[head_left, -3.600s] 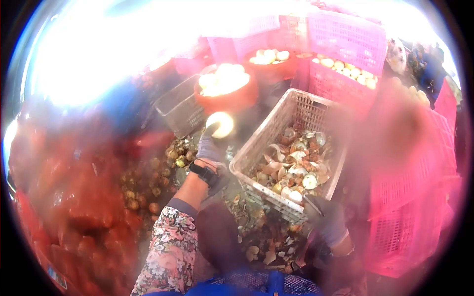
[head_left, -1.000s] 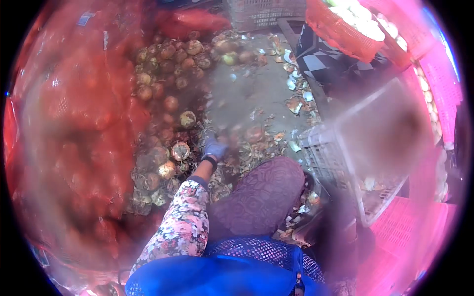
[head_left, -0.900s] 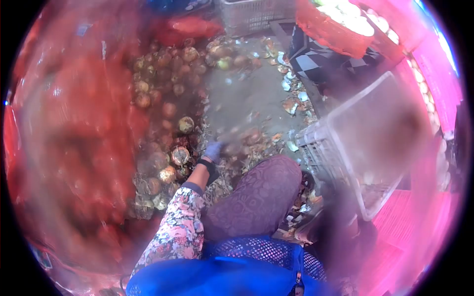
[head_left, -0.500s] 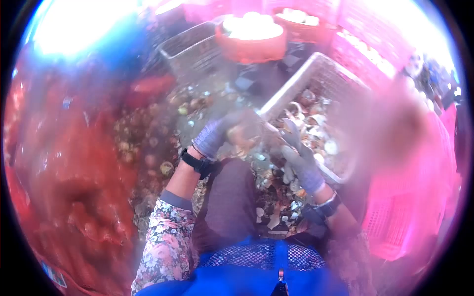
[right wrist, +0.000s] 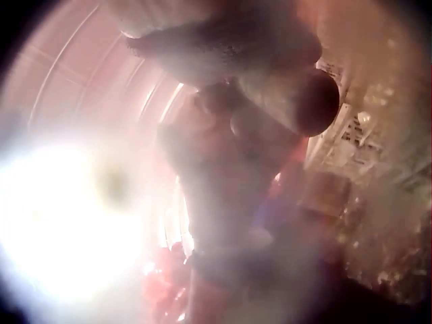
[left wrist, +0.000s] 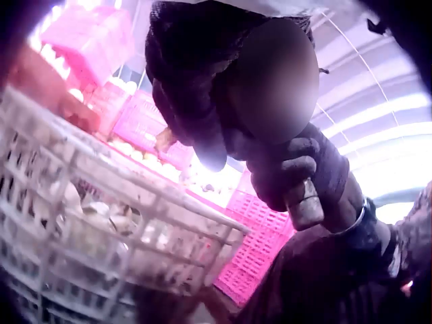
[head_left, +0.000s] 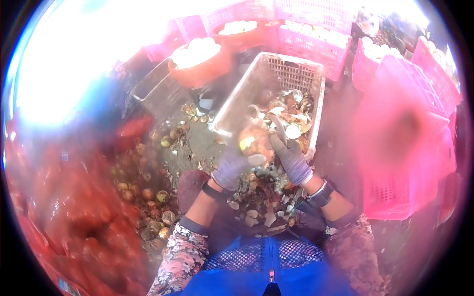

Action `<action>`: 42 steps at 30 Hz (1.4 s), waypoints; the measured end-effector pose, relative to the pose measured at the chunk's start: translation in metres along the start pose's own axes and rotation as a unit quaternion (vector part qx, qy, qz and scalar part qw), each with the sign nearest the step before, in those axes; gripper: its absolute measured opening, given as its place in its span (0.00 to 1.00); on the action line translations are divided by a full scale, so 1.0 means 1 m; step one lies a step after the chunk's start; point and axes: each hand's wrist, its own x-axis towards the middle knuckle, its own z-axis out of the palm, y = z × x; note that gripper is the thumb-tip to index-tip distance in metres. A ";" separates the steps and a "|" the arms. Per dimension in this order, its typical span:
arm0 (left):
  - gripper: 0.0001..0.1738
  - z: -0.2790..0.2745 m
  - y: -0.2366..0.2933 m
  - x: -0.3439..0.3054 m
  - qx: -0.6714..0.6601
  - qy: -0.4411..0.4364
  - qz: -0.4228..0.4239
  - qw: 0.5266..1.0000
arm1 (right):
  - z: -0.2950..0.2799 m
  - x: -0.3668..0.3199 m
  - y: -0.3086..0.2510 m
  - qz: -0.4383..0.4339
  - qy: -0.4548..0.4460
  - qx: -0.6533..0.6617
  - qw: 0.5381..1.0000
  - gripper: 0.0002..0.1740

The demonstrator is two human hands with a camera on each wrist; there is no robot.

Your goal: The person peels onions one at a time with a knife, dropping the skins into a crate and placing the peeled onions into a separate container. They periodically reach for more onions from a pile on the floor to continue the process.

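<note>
In the head view the left hand (head_left: pixel 231 168), in a thin pale glove, holds a brown-skinned onion (head_left: pixel 257 144) just over the near edge of a white crate (head_left: pixel 222 111). Close on its right, the gloved right hand (head_left: pixel 293 162) grips a knife whose blade (head_left: pixel 278 126) points up and away. The left wrist view shows the right hand (left wrist: pixel 297 165) curled round the handle (left wrist: pixel 305 210), below the dark left hand (left wrist: pixel 192 77). Glare and blur hide most detail in the right wrist view.
Peels and onion pieces (head_left: pixel 292 118) lie in the white crate. Loose onions (head_left: pixel 148 194) and red mesh sacks (head_left: pixel 84 207) are at the left. Orange tubs (head_left: pixel 202 69) and pink crates (head_left: pixel 316 52) of pale peeled onions stand behind; more pink crates (head_left: pixel 387 192) stand at the right.
The left hand was low among the floor debris a second ago; it has come up beside the right hand, with an onion in it. The head view has tilted up and turned right.
</note>
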 end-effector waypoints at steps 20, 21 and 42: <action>0.47 -0.029 -0.037 0.000 -0.020 0.077 0.061 0.995 | -0.010 0.003 0.018 -0.316 -0.040 -0.290 0.903 0.36; 0.48 -0.026 -0.032 0.001 -0.028 0.081 0.074 0.994 | -0.011 0.003 0.018 -0.289 -0.049 -0.293 0.910 0.36; 0.47 -0.006 -0.029 0.003 0.102 0.100 0.251 0.957 | -0.006 0.019 0.042 -0.242 -0.095 -0.367 0.893 0.36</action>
